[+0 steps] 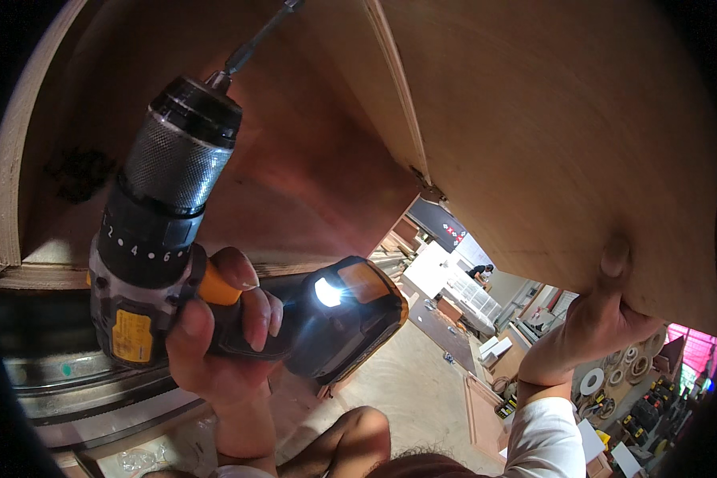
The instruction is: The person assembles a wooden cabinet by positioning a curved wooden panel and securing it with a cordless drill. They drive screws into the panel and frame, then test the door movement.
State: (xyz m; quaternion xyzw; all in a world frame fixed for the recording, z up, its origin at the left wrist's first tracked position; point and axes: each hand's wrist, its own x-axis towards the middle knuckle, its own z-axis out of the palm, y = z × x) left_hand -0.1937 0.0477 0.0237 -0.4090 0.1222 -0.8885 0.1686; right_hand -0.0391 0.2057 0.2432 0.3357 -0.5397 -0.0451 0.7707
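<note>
My left hand [239, 350] is wrapped round the handle of a yellow-and-black cordless drill [163, 199], a finger at its yellow trigger. The drill points up, with a long driver bit [255, 44] in its chuck. Its lamp glows white near the battery base. At the right, my right hand [601, 315] holds the lower edge of a wooden cabinet door [566, 135]; the thumb lies on the near face and the other fingers are mostly hidden. A metal hinge [430, 191] shows where the door meets the wooden cabinet [295, 159].
Below the cabinet at the left runs a dark, shiny ledge [64, 370]. My bent knee [366, 430] is at the bottom. Beyond lies a workshop floor [422, 390] with boards, tools and round coils at the right. Another person [479, 273] stands far back.
</note>
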